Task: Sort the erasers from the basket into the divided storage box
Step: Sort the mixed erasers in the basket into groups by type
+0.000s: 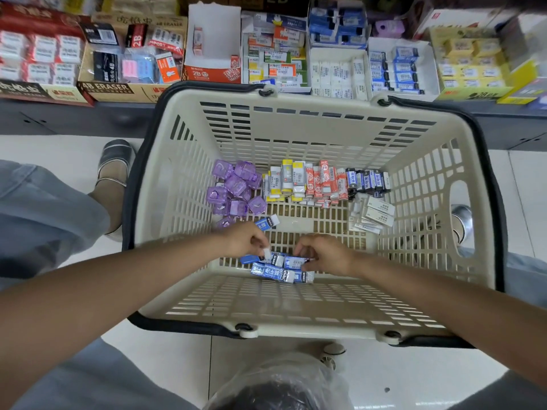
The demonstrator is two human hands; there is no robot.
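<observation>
The cream basket [296, 303] stands on the floor below the shelf of divided storage boxes [337, 72], which lies well beyond its far rim. Inside, along the far wall, sorted groups remain: purple cubes [235, 190], yellow-banded erasers [285, 180], red-banded erasers [324, 182], dark blue ones [367, 179] and white ones [373, 214]. At the near wall lies a cluster of blue-sleeved erasers [281, 269], long axes running mostly left to right, directly under both hands. The left hand [245, 239] pinches the white end of one eraser at the cluster's left edge. The right hand [322, 253] has fingers curled onto the cluster's right side; a firm grip cannot be confirmed. One loose blue eraser [266, 222] lies just beyond the left hand. Judgement: gathering comes next, then a forward carry to the shelf.
</observation>
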